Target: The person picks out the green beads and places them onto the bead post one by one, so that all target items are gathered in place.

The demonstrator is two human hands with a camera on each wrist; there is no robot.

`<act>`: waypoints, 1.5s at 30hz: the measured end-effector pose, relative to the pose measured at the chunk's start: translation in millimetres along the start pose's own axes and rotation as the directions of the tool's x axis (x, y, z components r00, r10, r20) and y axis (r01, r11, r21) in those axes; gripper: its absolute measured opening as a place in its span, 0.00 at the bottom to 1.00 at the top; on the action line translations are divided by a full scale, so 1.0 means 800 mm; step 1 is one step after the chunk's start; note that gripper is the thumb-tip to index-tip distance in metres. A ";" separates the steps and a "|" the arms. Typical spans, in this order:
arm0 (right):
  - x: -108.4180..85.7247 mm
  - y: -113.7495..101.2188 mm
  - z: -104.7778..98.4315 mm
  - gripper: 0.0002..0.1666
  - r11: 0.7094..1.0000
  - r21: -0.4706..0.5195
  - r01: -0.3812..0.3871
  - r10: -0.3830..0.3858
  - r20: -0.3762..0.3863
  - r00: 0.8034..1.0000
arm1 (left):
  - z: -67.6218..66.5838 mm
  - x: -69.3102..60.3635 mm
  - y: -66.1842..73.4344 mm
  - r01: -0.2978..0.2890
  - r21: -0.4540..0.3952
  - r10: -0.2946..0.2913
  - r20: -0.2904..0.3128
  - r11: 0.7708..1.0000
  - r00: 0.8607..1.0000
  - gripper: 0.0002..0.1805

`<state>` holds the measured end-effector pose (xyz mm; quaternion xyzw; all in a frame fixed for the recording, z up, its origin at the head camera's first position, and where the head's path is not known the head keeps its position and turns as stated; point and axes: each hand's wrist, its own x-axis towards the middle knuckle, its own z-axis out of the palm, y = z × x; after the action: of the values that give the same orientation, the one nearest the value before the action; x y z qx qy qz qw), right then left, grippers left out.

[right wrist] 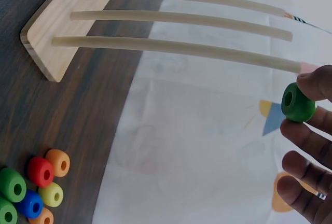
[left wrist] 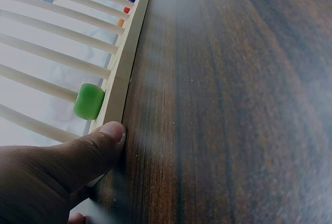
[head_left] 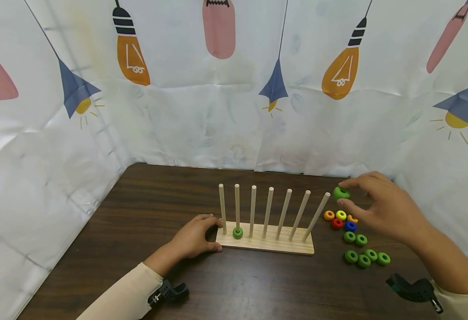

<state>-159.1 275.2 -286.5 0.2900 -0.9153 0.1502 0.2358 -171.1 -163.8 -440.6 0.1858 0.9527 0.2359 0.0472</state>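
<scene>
A wooden peg board (head_left: 266,247) with several upright pegs stands on the table. A green bead (head_left: 237,234) sits at the bottom of the second peg from the left. My left hand (head_left: 194,235) holds the board's left end, its thumb (left wrist: 111,133) against the front edge. Up by the top of the rightmost peg (head_left: 317,215), my right hand (head_left: 390,206) pinches another green bead (right wrist: 298,103) between thumb and fingers. In the right wrist view this bead is apart from the peg tip, its hole visible.
Loose beads lie on the dark wooden table (head_left: 158,195) right of the board: a red bead (head_left: 337,223), a blue bead (head_left: 350,226), a yellow bead (head_left: 340,215), orange ones and several green beads (head_left: 364,261). A patterned white sheet (head_left: 202,124) hangs behind the table.
</scene>
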 end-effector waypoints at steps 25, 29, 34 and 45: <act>0.018 -0.015 -0.006 0.27 0.998 0.037 0.043 -0.043 -0.003 0.999 | 0.004 0.003 -0.003 -0.013 -0.007 0.013 -0.017 1.000 1.000 0.30; 0.022 -0.018 -0.005 0.26 0.998 0.046 0.050 -0.050 -0.001 0.999 | 0.004 0.003 -0.004 -0.013 -0.008 0.013 -0.017 1.000 1.000 0.30; 0.026 -0.024 -0.004 0.25 0.998 0.052 0.047 -0.047 0.003 0.999 | 0.004 0.003 -0.004 -0.014 -0.009 0.014 -0.016 1.000 1.000 0.30; 0.032 -0.032 0.001 0.24 0.996 0.073 0.050 -0.052 0.020 0.998 | 0.004 0.003 -0.004 -0.006 -0.008 0.006 -0.013 1.000 1.000 0.31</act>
<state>-162.5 242.4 -270.4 0.3232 -0.9040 0.1740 0.2190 -174.0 -164.0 -445.3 0.1871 0.9514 0.2412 0.0412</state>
